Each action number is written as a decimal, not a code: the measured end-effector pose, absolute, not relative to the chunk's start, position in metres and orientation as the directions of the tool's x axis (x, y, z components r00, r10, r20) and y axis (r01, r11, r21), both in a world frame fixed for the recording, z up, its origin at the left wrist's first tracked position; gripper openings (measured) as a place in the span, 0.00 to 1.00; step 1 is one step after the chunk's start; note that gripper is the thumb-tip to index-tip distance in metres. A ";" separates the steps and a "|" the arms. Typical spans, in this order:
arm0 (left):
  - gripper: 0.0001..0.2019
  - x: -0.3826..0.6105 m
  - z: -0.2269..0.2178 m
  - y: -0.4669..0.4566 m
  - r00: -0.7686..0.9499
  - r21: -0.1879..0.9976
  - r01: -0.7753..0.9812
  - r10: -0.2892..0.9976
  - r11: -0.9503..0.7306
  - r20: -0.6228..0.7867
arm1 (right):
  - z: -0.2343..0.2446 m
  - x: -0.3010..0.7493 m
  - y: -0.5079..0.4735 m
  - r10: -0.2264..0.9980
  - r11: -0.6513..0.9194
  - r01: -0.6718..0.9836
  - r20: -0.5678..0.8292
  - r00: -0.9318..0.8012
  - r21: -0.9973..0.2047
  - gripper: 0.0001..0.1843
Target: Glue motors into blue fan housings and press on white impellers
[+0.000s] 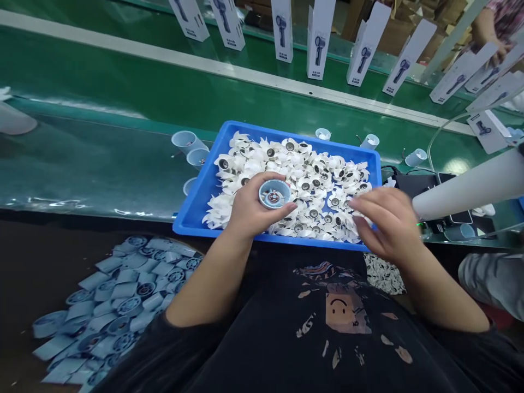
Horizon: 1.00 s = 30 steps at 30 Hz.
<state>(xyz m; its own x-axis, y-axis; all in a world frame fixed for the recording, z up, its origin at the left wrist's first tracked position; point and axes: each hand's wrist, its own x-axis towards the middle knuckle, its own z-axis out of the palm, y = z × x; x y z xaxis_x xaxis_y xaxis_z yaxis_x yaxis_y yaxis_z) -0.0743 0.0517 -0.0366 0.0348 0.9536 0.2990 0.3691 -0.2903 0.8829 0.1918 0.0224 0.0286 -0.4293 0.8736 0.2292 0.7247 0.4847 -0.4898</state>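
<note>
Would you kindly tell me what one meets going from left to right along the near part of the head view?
Pile of pale blue housings → left hand gripping a round housing → right hand, blurred, over the white fan blades → white tube.

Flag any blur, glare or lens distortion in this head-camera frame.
Head view: the right hand is smeared by motion blur over the blue tray, while the left hand and the round housing it holds are sharp; light glares off the green belt at left; the wide lens fans the white boxes outward.
</note>
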 end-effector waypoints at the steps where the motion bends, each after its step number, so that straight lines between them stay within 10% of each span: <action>1: 0.28 -0.074 -0.036 0.052 0.041 0.881 0.380 0.956 -0.283 0.289 | 0.021 0.182 0.035 0.801 0.597 0.776 0.098 -0.590 -0.204 0.13; 4: 0.27 -0.074 -0.036 0.054 0.070 0.874 0.395 0.958 -0.282 0.277 | -0.001 0.156 0.072 0.712 0.697 0.717 -0.104 -0.695 -0.011 0.14; 12: 0.25 -0.074 -0.032 0.057 0.129 0.870 0.419 0.965 -0.262 0.229 | -0.015 0.134 0.104 0.646 0.753 0.658 -0.210 -0.733 0.021 0.12; 24: 0.32 -0.078 -0.039 0.045 0.077 0.901 0.253 0.936 -0.352 0.344 | -0.002 0.166 0.049 0.821 0.420 0.475 0.100 -0.562 -0.773 0.21; 30: 0.27 -0.064 -0.026 0.015 0.403 0.776 0.358 0.835 -0.520 0.374 | 0.002 0.163 0.011 0.859 0.313 0.277 0.146 -0.491 -0.908 0.17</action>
